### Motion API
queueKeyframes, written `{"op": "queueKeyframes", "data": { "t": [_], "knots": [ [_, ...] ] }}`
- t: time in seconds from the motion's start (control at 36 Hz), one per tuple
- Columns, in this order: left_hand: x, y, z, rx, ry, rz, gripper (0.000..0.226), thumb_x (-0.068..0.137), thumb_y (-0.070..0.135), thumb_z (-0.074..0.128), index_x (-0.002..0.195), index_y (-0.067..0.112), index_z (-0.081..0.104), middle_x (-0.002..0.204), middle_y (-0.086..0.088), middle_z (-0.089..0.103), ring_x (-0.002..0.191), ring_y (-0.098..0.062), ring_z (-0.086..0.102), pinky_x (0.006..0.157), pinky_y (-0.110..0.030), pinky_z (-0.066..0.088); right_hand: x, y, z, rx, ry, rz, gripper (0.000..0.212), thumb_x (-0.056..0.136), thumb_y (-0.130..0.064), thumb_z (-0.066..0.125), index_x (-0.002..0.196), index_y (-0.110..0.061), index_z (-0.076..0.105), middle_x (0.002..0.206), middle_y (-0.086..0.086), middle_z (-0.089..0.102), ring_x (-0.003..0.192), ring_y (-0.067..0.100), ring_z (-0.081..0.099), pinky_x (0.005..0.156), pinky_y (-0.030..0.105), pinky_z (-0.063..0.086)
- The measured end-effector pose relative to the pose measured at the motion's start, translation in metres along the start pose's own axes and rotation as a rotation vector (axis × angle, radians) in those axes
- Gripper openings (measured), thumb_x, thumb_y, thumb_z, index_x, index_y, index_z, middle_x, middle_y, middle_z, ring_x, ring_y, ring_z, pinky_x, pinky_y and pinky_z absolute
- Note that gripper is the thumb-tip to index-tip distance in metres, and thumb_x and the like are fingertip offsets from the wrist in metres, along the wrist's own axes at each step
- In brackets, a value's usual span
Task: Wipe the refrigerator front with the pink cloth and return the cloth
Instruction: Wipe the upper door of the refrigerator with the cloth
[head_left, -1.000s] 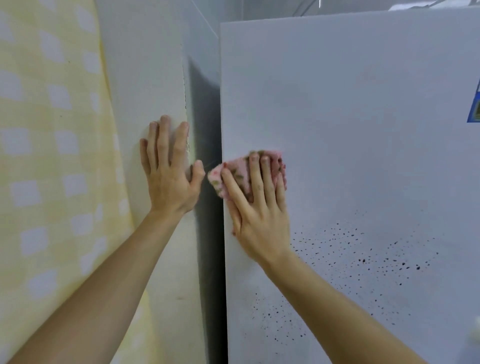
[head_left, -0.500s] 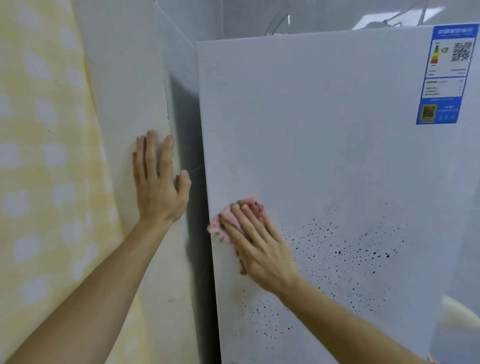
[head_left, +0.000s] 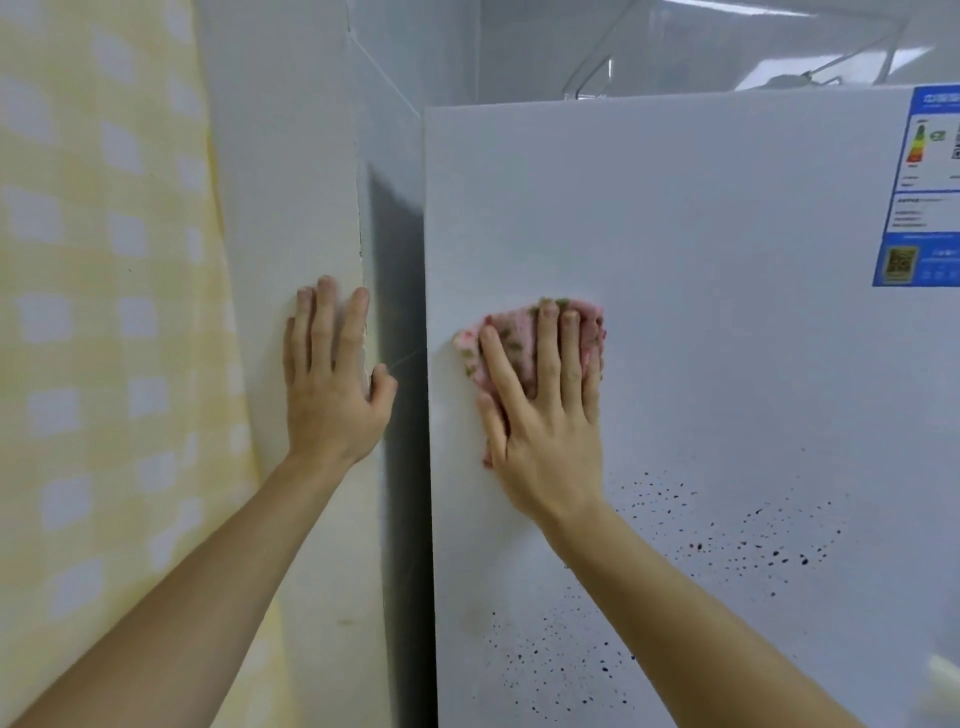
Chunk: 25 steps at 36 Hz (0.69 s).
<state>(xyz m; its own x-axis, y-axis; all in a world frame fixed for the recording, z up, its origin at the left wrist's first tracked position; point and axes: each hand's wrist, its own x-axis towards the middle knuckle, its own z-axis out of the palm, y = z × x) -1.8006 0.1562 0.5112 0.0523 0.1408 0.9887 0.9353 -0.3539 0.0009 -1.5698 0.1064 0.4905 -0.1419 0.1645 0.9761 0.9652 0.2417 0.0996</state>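
Head view: the right hand (head_left: 545, 415) lies flat, fingers spread, pressing a crumpled pink cloth with green flecks (head_left: 524, 338) against the white refrigerator front (head_left: 727, 364), near the door's left edge. Below the hand, dark specks (head_left: 727, 540) dot the door. A blue energy label (head_left: 924, 197) sits at upper right. The left hand (head_left: 332, 384), open and empty, rests flat on the white wall (head_left: 291, 208) beside a yellow checked curtain (head_left: 104, 312).
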Motion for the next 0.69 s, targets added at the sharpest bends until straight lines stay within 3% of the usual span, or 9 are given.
{"op": "queueKeyframes", "data": {
  "t": [0.25, 0.39, 0.5, 0.69],
  "knots": [
    [-0.001, 0.004, 0.000, 0.004, 0.011, -0.012, 0.082, 0.091, 0.015, 0.057, 0.165, 0.012, 0.022, 0.173, -0.018, 0.013, 0.161, -0.039, 0.006, 0.130, -0.057, 0.010, -0.119, 0.009, 0.006, -0.053, -0.217, -0.194, 0.061, 0.109, -0.042, 0.040, 0.166, -0.028, 0.024, 0.175, 0.013, 0.009, 0.162, 0.032, 0.009, 0.132, 0.049, 0.005],
    [-0.001, 0.005, -0.002, 0.010, 0.001, -0.019, 0.085, 0.091, 0.012, 0.061, 0.166, 0.013, 0.020, 0.174, -0.018, 0.011, 0.162, -0.039, 0.005, 0.131, -0.055, 0.007, -0.116, 0.018, -0.001, -0.029, -0.273, -0.243, 0.067, 0.105, -0.040, 0.041, 0.166, -0.020, 0.023, 0.175, 0.013, 0.009, 0.162, 0.033, 0.008, 0.131, 0.052, 0.010],
    [-0.001, 0.002, -0.002, 0.017, -0.004, -0.005, 0.083, 0.092, 0.015, 0.060, 0.166, 0.013, 0.021, 0.174, -0.018, 0.012, 0.161, -0.039, 0.006, 0.131, -0.056, 0.010, -0.081, 0.020, -0.009, -0.019, -0.217, -0.231, 0.066, 0.108, -0.037, 0.037, 0.165, -0.008, 0.021, 0.174, 0.018, 0.009, 0.161, 0.037, 0.007, 0.130, 0.057, 0.014],
    [0.000, -0.007, -0.001, 0.035, 0.000, 0.046, 0.080, 0.093, 0.022, 0.059, 0.165, 0.012, 0.024, 0.172, -0.020, 0.017, 0.160, -0.041, 0.011, 0.128, -0.059, 0.017, 0.037, 0.037, -0.017, 0.006, 0.050, 0.026, 0.062, 0.109, -0.040, 0.043, 0.163, -0.011, 0.032, 0.169, 0.026, 0.020, 0.159, 0.042, 0.015, 0.130, 0.057, 0.012]
  ]
}}
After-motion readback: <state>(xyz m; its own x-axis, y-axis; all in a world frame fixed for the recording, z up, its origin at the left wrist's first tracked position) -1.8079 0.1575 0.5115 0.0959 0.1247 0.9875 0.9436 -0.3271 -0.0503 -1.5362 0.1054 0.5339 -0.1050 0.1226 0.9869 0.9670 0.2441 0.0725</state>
